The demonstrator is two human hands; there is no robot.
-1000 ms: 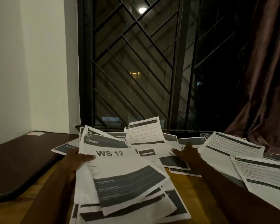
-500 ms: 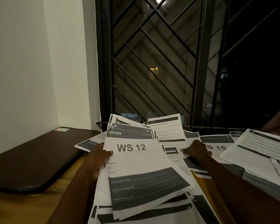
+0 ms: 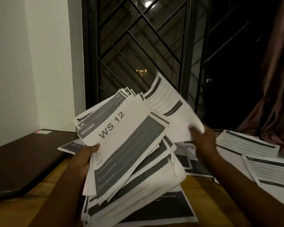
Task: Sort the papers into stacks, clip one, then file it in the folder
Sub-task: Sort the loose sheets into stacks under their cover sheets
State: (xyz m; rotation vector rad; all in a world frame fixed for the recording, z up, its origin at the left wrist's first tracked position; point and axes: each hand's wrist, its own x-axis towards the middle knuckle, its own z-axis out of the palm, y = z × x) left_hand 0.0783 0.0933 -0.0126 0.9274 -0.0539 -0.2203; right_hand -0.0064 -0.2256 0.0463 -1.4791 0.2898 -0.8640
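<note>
Fingers (image 3: 93, 147) on stack (image 3: 129, 145), sheet (image 3: 175, 110); grille (image 3: 138, 46) bhd.

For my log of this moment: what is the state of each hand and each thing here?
Paper bundle: tilted, in the air, "WS 12" on top.
Left hand: grips the paper bundle.
Single sheet: raised, tilted, blurred.
Right hand: holds the single sheet.
Loose sheets: spread flat on the table.
Dark case: closed, lying flat.

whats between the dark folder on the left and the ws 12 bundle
Head view: a loose sheet lying flat, the left hand, and bare wooden table nearer the camera.
</note>
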